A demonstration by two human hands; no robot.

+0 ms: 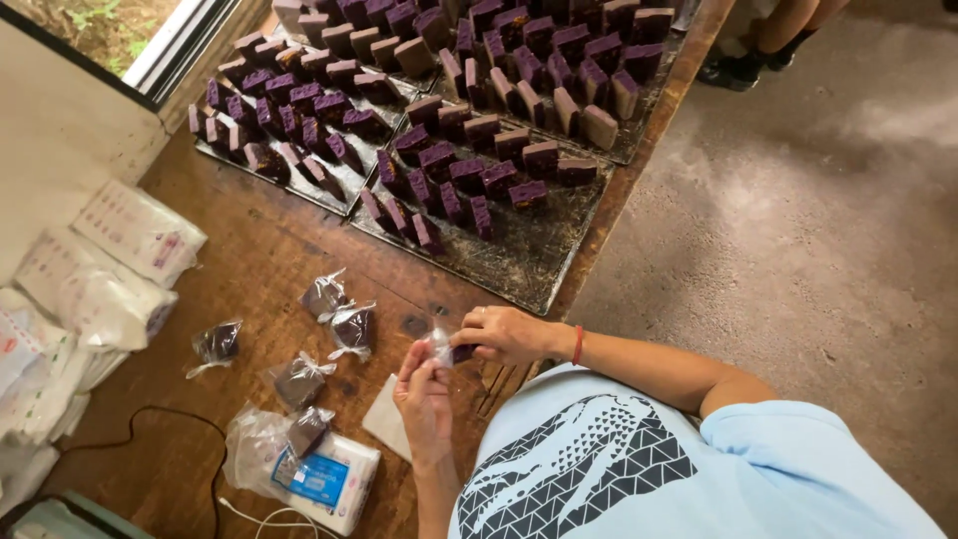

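Note:
My left hand (pixel 424 397) and my right hand (pixel 507 333), which has a red band at the wrist, meet over the wooden table's (pixel 249 250) edge. Together they pinch a small clear plastic bag (pixel 442 346) with a dark purple-brown cake piece (pixel 462 352) in it. Several wrapped pieces lie just left of my hands, such as one (pixel 352 329) and another (pixel 299 381). A flat white sheet (pixel 387 419) lies under my left hand.
Dark baking trays (pixel 529 262) hold several rows of purple and brown cake slices (pixel 459 175) at the far side. White packets (pixel 135 230) are stacked at the left. A bag pack with a blue label (pixel 314 479) and a black cable (pixel 180 419) lie nearby. Someone's feet (pixel 743 60) stand on the concrete floor.

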